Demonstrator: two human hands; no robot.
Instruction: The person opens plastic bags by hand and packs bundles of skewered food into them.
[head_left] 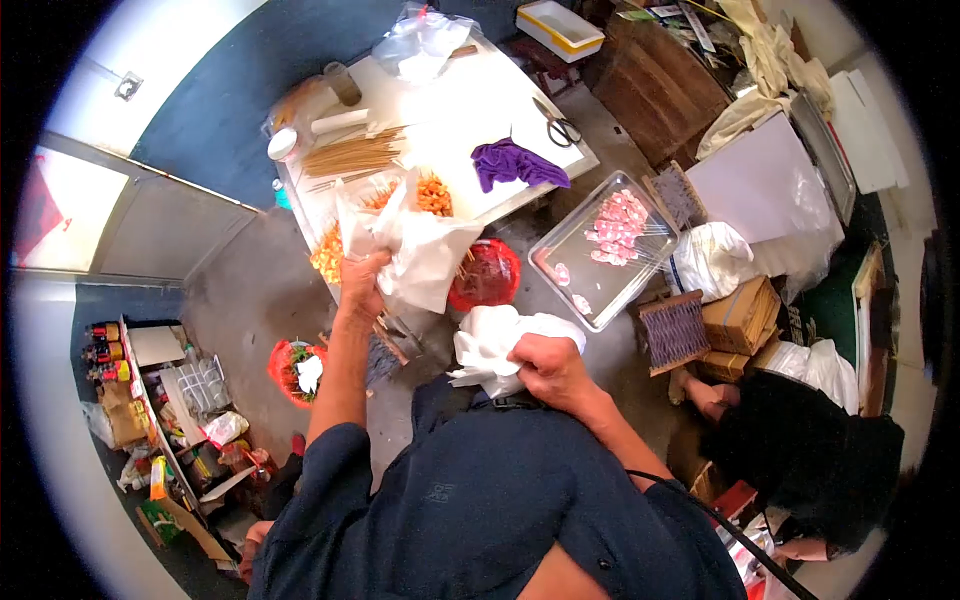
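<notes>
From the head view, both hands are busy with white, paper-like stuff: the left hand [366,282] has its fingers closed on a crumpled white sheet [425,250], which fans out over the near edge of the table [470,100], while the right hand [552,368] makes a tight fist on a bunched white bundle [487,345], close in front of the torso. No gap in either grip that I can see, though the fingers beneath are hidden. The step in hand, as I judge it, is handling these sheets, one batch in each hand; whether they're being parted or gathered, I can't tell. Behind the left hand's sheet sit orange pieces [433,195], partly covered, with a spread of thin sticks [352,153] just beyond; over to the right lie a purple cloth [520,165] and scissors [562,130]. A red-lined bowl [487,278] is below, between the two hands in this view, and a metal tray [572,232] bears pink skewered pieces [618,220]. The next move, I'd say, calls for a firm pinch on the left and a gentle one on the right, loose edges kept off the orange food.
</notes>
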